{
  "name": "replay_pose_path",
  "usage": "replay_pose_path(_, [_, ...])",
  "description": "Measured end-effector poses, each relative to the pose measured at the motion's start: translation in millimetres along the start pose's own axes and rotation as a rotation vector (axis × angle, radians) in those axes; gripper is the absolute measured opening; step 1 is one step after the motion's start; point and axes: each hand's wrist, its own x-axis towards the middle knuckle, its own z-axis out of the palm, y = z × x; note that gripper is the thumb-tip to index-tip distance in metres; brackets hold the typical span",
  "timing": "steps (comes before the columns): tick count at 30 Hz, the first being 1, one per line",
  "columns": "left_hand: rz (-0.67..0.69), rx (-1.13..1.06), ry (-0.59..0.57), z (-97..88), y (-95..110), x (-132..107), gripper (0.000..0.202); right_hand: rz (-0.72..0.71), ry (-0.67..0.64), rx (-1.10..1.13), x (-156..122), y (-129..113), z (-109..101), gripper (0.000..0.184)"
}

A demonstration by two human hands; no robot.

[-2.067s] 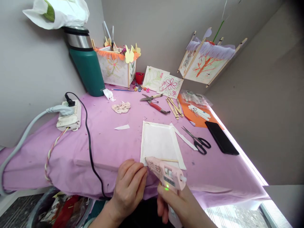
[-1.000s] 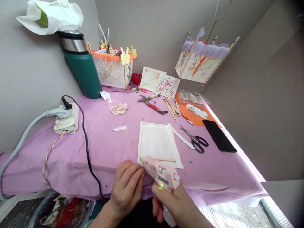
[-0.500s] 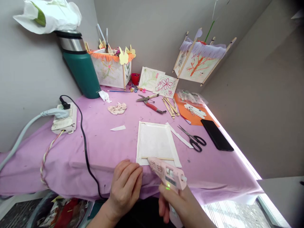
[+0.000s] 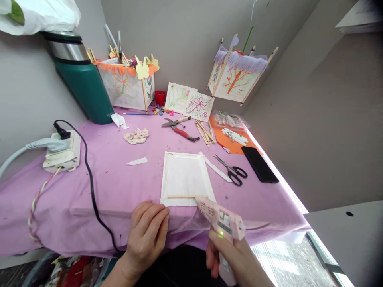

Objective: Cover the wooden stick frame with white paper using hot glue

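Note:
My right hand (image 4: 226,251) grips a pale pink glue gun (image 4: 221,219) with a small green light. Its nozzle points at a thin wooden stick (image 4: 182,196), right of the stick's middle. That stick lies along the near edge of a white paper panel (image 4: 187,175) with folded borders, flat on the table. My left hand (image 4: 146,229) rests at the table's front edge by the panel's near left corner. Its fingers are curled together, and whatever they may hold is hidden. Right of the panel lie a white paper strip (image 4: 218,169) and black-handled scissors (image 4: 233,171).
Pruning shears (image 4: 181,129), several wooden sticks (image 4: 205,133) and crumpled tissue (image 4: 136,136) lie farther back. A phone (image 4: 259,164) is at the right. On the left stand a green bottle (image 4: 85,91) and a power strip (image 4: 63,151), its black cable (image 4: 92,191) crossing the cloth.
The glue gun's nozzle has moved rightward along the stick. My left hand stays by the panel's corner. The whole view has shifted, so the table's things appear farther left.

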Motion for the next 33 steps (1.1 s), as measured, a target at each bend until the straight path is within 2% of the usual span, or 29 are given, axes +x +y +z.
replay_pose_path(7, [0.02, -0.006, 0.006, 0.3, -0.6, 0.9, 0.033, -0.009, -0.008, 0.043, 4.2, -4.6, 5.6, 0.05])
replay_pose_path(13, [0.028, -0.002, 0.007, 0.2, -0.7, -0.4, 0.032, -0.033, -0.101, 0.039, 11.7, -22.9, 22.7, 0.044])
replay_pose_path(17, [0.029, -0.003, 0.008, 1.0, -1.4, -0.4, 0.03, -0.064, -0.12, 0.045, 17.2, -25.6, 31.0, 0.041])
replay_pose_path(21, [0.026, -0.003, 0.007, 1.7, -1.1, 0.2, 0.03, -0.028, -0.079, 0.021, 14.0, -19.1, 23.1, 0.046])
replay_pose_path(29, [0.015, 0.0, 0.014, 1.8, -1.5, 0.7, 0.03, -0.005, 0.069, -0.001, -2.3, 8.7, -1.3, 0.057])
replay_pose_path(33, [-0.027, -0.002, 0.026, -1.0, 4.8, 4.9, 0.029, -0.075, 0.158, 0.169, -7.1, 13.8, -4.9, 0.048])
